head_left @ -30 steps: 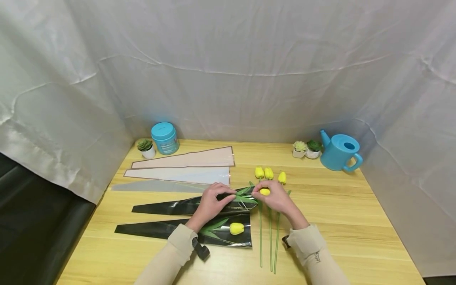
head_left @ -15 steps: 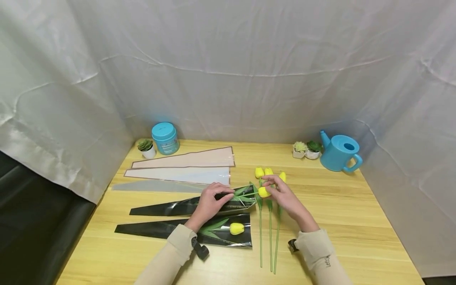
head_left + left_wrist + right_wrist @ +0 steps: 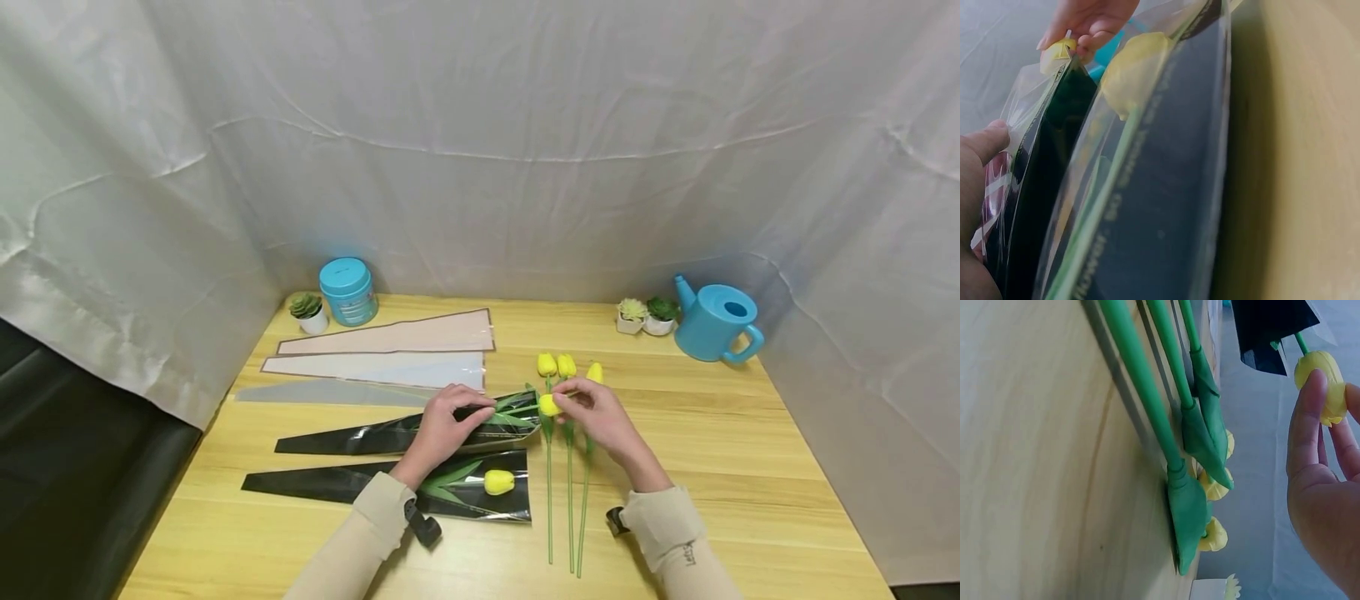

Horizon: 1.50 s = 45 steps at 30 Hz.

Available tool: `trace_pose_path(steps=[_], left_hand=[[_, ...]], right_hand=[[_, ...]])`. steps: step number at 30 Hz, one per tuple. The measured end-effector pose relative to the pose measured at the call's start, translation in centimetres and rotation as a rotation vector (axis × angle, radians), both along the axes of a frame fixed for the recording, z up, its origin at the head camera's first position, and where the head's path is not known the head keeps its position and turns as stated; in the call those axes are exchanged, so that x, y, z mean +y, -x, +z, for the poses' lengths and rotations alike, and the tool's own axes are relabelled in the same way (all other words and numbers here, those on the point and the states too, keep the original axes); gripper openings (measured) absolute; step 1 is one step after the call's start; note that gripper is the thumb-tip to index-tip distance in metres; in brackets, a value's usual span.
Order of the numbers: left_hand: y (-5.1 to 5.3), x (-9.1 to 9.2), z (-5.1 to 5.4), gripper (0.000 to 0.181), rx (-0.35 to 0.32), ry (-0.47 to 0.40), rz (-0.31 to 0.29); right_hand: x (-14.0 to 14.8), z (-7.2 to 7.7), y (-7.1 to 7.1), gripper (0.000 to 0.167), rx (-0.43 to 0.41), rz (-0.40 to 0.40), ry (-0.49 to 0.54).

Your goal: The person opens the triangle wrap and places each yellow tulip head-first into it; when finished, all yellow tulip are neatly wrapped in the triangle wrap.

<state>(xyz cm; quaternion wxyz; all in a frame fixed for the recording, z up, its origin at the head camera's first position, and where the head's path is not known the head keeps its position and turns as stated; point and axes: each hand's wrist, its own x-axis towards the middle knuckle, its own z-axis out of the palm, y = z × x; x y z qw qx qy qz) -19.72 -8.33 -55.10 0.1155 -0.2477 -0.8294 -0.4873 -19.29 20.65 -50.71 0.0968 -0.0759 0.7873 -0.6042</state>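
Observation:
My left hand (image 3: 447, 425) holds a black flower sleeve (image 3: 337, 437) with a clear front near its wide end. In the left wrist view the thumb lies along its clear film. A yellow artificial tulip (image 3: 550, 405) runs into this sleeve, its bloom just outside the wide opening. Thumb and fingers of my right hand (image 3: 603, 417) pinch that bloom, also seen as the yellow tulip head (image 3: 1321, 384) in the right wrist view. Nearer the front, a second black sleeve (image 3: 322, 483) lies flat with a tulip (image 3: 498, 482) inside it.
Under my right hand lie three loose yellow tulips (image 3: 570, 508). Behind the black sleeves are pink (image 3: 405, 333), white (image 3: 390, 367) and grey (image 3: 315, 392) sleeves. A blue jar (image 3: 348, 292), small potted plants (image 3: 307, 311) and a blue watering can (image 3: 716, 321) line the back.
My right hand has left the sleeve's opening edge, shifted right and taken hold of the tulip bloom. The bloom has since moved slightly left toward the opening. My left hand has stayed put.

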Motion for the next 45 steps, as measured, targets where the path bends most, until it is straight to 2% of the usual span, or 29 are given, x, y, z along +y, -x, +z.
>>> trace_pose_path(steps=[4, 10, 23, 28, 35, 45], left_hand=[[0.0, 0.3, 0.1, 0.017, 0.031, -0.009, 0.001], [0.0, 0.6, 0.6, 0.018, 0.029, -0.012, 0.004], [-0.1, 0.9, 1.1, 0.018, 0.022, -0.015, 0.006], [-0.1, 0.9, 1.1, 0.017, 0.033, -0.01, 0.009], [-0.1, 0.9, 1.3, 0.016, 0.04, 0.002, -0.005], [-0.1, 0.7, 1.2, 0.016, 0.037, 0.008, -0.002]], right_hand=[[-0.3, 0.1, 0.0, 0.027, 0.031, 0.008, 0.016], [-0.9, 0.2, -0.1, 0.025, 0.087, 0.053, 0.014], [-2.0, 0.3, -0.3, 0.027, -0.001, 0.054, 0.029], [-2.0, 0.2, -0.3, 0.026, 0.002, 0.061, 0.007], [-2.4, 0.1, -0.2, 0.023, 0.035, 0.059, -0.073], [-2.7, 0.2, -0.1, 0.026, 0.02, 0.059, -0.069]])
